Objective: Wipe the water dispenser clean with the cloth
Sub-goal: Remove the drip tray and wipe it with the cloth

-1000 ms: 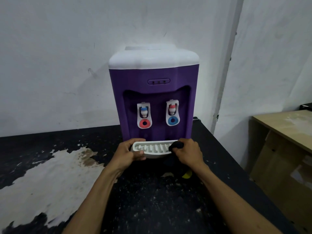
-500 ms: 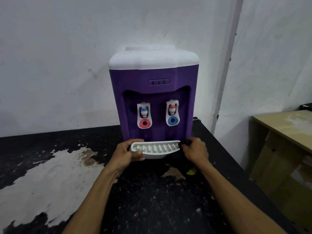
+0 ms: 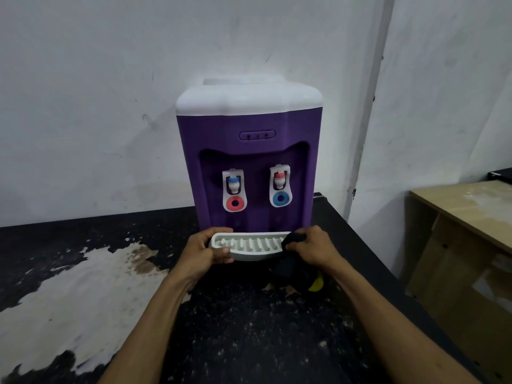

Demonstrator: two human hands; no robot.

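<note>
A purple water dispenser (image 3: 249, 126) with a white top stands against the wall on a black table. Two white taps sit in its front recess. At its foot is the white slotted drip tray (image 3: 249, 246). My left hand (image 3: 203, 252) grips the tray's left end, thumb on its front edge. My right hand (image 3: 313, 249) holds a dark cloth (image 3: 293, 239) bunched against the tray's right end. The rest of the cloth hangs below my right hand, with a yellow patch (image 3: 315, 284) showing.
The black table (image 3: 249, 328) has a large worn pale patch (image 3: 72, 295) on its left. Its right edge runs past my right forearm. A wooden desk (image 3: 465, 206) stands lower at the right. White walls close the back.
My right hand with the cloth slid from the tray's right part out to its right end, then came back a little onto the end. My left hand kept its grip.
</note>
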